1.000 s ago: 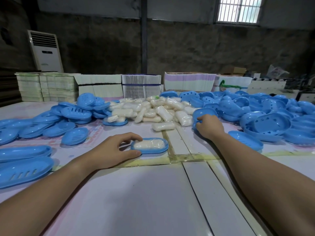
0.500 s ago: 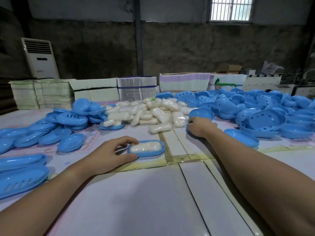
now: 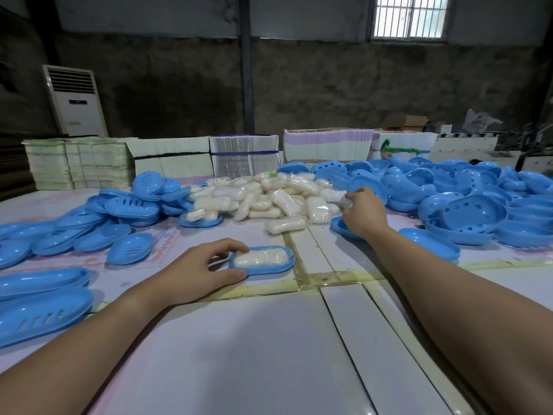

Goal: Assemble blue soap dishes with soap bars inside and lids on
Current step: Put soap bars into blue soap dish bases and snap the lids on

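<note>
A: Item, near centre: soap dish (image 3: 261, 261) with soap bar (image 3: 259, 256) inside, steadied on the surface (image 3: 254, 354) by left hand (image 3: 197, 269), thumb and fingers curled round its left end.

B: Item, right: right hand (image 3: 360, 212), since shifted from the dish (image 3: 341, 226) beneath it toward the soap pile (image 3: 269, 196); grip cannot be told. Lid not yet fitted.

Ahead of me, at twelve o'clock, a barred window (image 3: 409, 17) sits high in the dark concrete wall (image 3: 314, 82). A white standing air conditioner (image 3: 74, 100) is at ten o'clock. Stacks of flattened cartons (image 3: 167, 161) line the far edge of my white table (image 3: 254, 354), with a brown cardboard box (image 3: 407, 122) at one o'clock.
</note>
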`<state>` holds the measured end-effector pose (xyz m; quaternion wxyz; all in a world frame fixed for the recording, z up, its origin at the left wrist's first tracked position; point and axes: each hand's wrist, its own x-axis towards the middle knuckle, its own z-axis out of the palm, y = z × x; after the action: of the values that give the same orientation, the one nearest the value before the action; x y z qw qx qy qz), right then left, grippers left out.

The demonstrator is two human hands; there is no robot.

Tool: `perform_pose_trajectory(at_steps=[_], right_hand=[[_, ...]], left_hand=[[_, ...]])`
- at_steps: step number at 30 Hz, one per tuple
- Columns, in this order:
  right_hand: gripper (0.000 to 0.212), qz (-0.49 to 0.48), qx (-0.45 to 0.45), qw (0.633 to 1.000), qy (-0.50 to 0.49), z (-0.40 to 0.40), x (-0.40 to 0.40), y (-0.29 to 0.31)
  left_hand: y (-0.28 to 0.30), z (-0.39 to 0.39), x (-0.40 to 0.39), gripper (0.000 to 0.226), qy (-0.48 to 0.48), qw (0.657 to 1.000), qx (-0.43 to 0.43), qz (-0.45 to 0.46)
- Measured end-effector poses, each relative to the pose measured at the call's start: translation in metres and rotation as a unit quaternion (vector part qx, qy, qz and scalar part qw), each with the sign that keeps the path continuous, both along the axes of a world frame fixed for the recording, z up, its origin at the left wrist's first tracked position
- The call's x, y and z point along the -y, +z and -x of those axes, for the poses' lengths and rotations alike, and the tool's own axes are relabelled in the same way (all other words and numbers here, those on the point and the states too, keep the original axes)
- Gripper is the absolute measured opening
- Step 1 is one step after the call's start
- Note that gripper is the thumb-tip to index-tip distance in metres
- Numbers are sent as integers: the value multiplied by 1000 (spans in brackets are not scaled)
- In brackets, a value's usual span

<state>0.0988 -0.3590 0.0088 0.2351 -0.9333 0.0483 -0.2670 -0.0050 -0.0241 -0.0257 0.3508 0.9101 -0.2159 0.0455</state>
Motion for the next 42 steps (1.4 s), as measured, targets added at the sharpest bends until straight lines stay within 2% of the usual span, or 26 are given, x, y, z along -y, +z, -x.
perform_pose_trajectory(at_steps=[3, 5, 7, 9, 12, 16, 17, 18, 20, 22, 25, 28, 30, 36, 42], right_hand=[[36, -47, 74, 996, 34, 10, -14, 9], [26, -63, 99, 990, 73, 20, -28, 13], [19, -97, 101, 981, 134, 32, -43, 17], [27, -155, 58, 962, 215, 44, -57, 19], [33, -275, -38, 892, 356, 60, -71, 24], [51, -438, -177, 733, 489, 74, -79, 28], [56, -438, -214, 713, 504, 76, -80, 27], [61, -424, -243, 708, 510, 77, -81, 25], [65, -382, -282, 726, 497, 78, -82, 21], [63, -321, -313, 760, 471, 79, -79, 21], [62, -179, -343, 814, 433, 79, -76, 24], [66, -4, -294, 870, 396, 78, -76, 27], [69, 68, -262, 887, 375, 75, -74, 28], [67, 71, -207, 903, 370, 70, -73, 17], [56, 36, -207, 889, 406, 67, -74, 12]], left_hand=[[0, 0, -1, 34, -3, 1000, 2, -1], [-1, -1, -1, 33, -4, 1000, 4, 1], [-2, -2, -2, 33, -4, 1000, 4, 1], [-2, -2, -2, 33, -5, 1000, 6, 3], [-2, 0, 0, 34, -6, 1000, 12, 13], [-5, -1, 2, 35, 6, 1000, 20, 21], [-5, -2, 2, 42, 13, 999, 13, 28], [-5, -2, 3, 50, 21, 999, 3, 38], [-5, -2, 2, 63, 29, 998, -9, 49], [-3, -2, 2, 72, 29, 999, -16, 38], [-5, -3, 1, 79, 26, 999, -21, 25], [-6, -3, 2, 79, 25, 999, -14, 16], [-6, -4, 2, 74, 27, 999, -11, 14], [-4, -1, 3, 69, 26, 1000, 2, 4], [-4, 1, 3, 69, 28, 1000, -2, 5]])
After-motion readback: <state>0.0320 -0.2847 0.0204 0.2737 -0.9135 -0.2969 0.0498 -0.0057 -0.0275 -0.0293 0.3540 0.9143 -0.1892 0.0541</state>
